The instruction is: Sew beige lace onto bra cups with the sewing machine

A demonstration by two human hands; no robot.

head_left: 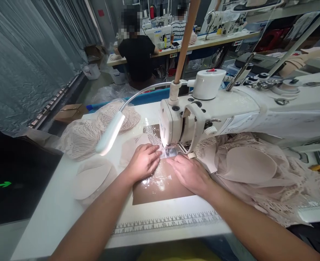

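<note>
My left hand (146, 162) presses on a sheer beige lace fabric piece (130, 148), its fingers close together just left of the needle area. My right hand (188, 170) is closed, thumb and index finger together at the fabric edge beside the presser foot. What lies between those fingertips is mostly hidden. Over both hands stands the white sewing machine head (173, 123). Beneath the hands lies a shiny brown sheet (160, 190) on the white table. More beige fabric with a moulded bra cup (251, 165) is heaped right of my right hand.
Lace cups (81, 139) are stacked at the table's left, with a round beige cup (93, 177) nearer me. A lamp (109, 134) on a bendable neck hangs above them. A ruler strip (165, 224) runs along the front edge. Two people sit at machines beyond.
</note>
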